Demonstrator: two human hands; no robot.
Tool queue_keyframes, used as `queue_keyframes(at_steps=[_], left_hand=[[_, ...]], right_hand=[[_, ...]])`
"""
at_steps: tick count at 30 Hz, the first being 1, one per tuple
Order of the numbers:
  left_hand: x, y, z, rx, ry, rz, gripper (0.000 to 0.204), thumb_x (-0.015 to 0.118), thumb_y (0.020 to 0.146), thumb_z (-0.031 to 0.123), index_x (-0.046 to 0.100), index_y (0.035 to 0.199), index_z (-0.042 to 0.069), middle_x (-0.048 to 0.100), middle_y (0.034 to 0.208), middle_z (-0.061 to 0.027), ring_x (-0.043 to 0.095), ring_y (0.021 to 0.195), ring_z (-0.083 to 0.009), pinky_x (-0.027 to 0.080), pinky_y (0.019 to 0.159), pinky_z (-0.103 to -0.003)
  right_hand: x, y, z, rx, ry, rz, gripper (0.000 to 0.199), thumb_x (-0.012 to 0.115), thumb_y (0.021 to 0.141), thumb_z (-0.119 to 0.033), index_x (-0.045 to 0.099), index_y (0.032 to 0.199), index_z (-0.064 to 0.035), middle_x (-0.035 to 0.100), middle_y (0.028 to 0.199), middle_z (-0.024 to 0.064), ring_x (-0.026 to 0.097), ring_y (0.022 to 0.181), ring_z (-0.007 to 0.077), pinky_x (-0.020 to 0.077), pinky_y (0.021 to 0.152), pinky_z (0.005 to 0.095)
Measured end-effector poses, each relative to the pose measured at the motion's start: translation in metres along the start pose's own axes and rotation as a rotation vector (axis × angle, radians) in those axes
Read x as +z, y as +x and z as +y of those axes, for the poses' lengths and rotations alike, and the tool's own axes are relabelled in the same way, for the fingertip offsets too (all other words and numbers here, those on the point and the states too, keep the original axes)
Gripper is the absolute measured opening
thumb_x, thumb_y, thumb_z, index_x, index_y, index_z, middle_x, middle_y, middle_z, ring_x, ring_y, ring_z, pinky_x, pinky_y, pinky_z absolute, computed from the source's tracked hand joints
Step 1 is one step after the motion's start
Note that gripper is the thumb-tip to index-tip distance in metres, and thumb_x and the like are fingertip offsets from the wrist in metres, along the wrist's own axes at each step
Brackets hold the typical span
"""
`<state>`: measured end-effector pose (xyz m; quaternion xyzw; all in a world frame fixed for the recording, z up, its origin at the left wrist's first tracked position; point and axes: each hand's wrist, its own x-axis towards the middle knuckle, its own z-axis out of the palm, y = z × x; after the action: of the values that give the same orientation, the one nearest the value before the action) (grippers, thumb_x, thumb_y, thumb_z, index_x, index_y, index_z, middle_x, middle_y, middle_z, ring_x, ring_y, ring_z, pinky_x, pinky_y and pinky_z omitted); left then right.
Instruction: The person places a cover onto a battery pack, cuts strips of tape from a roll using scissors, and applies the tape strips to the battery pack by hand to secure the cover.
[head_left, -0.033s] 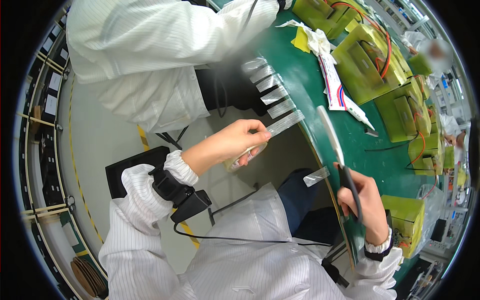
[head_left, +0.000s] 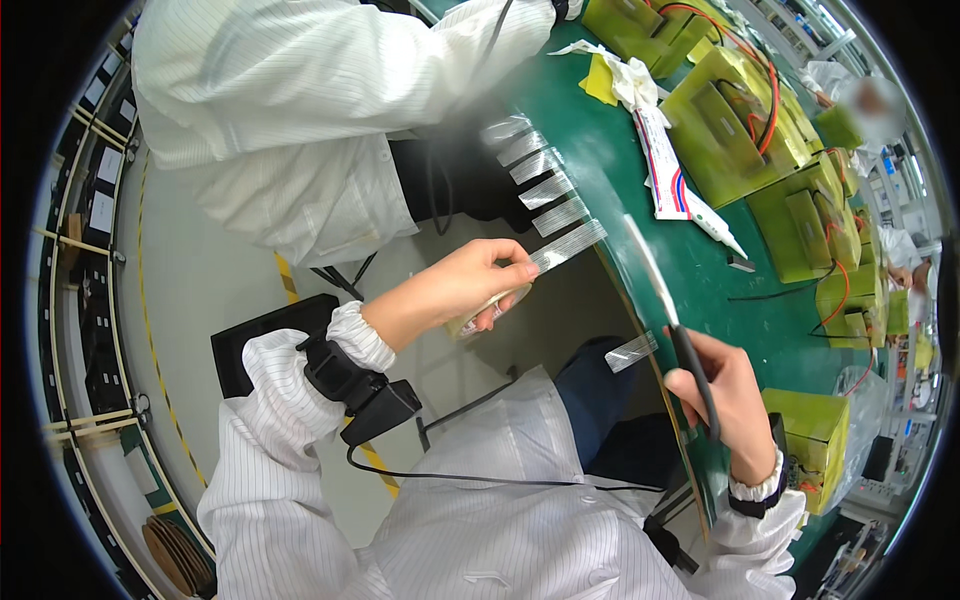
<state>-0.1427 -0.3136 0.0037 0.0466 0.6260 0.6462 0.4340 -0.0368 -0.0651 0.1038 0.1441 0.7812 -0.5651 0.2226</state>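
Observation:
My left hand grips a roll of clear striped tape between thumb and fingers, off the table's near edge. From it a tape strip runs taut to that edge, where its far end is stuck. In my right hand are scissors with black handles, the blades pointing away and to the left over the tabletop, apart from the strip. The blades look closed together. Several cut tape pieces hang from the edge beyond the strip, and another tape piece hangs nearer me.
Several yellow-green wrapped blocks with red and black wires stand along the green table. A white tube and crumpled tissue lie before them. A co-worker's white sleeve reaches in at the upper left.
My right hand has shifted the scissors slightly to the left, closer to the table edge. My left hand and the taut tape have hardly moved.

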Motion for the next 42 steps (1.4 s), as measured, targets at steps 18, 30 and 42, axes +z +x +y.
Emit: queue_keyframes(at_steps=[18,30,42], left_hand=[[0.001,-0.009,0.005,0.004,0.013,0.021,0.019,0.05,0.089,0.022,0.051,0.089,0.003,0.049,0.053,-0.0006,0.042,0.036,-0.0055,0.036,0.036,-0.021],[-0.002,-0.011,0.007,0.032,0.046,-0.004,0.019,0.048,0.089,0.021,0.052,0.093,0.003,0.049,0.054,-0.0002,0.043,0.037,-0.0057,0.037,0.038,-0.021],[-0.004,-0.007,0.016,-0.015,0.115,0.047,0.026,0.049,0.09,0.027,0.057,0.085,0.002,0.048,0.052,0.0017,0.041,0.036,-0.003,0.034,0.036,-0.018]], right_hand=[[-0.004,0.017,-0.007,-0.049,-0.423,0.091,0.045,0.074,0.068,-0.036,0.057,0.082,0.0033,0.047,0.052,0.0024,0.042,0.048,0.0082,0.0316,0.042,0.0254],[-0.014,-0.009,0.0,0.048,0.18,-0.447,0.071,0.073,0.071,-0.027,0.028,0.121,-0.0039,0.049,0.066,0.0009,0.042,0.049,0.005,0.0302,0.042,0.0188],[0.015,0.001,0.011,0.105,0.036,-0.42,0.064,0.042,0.084,-0.056,0.041,0.108,0.0042,0.042,0.061,0.0006,0.044,0.05,0.0074,0.0371,0.046,0.0207]])
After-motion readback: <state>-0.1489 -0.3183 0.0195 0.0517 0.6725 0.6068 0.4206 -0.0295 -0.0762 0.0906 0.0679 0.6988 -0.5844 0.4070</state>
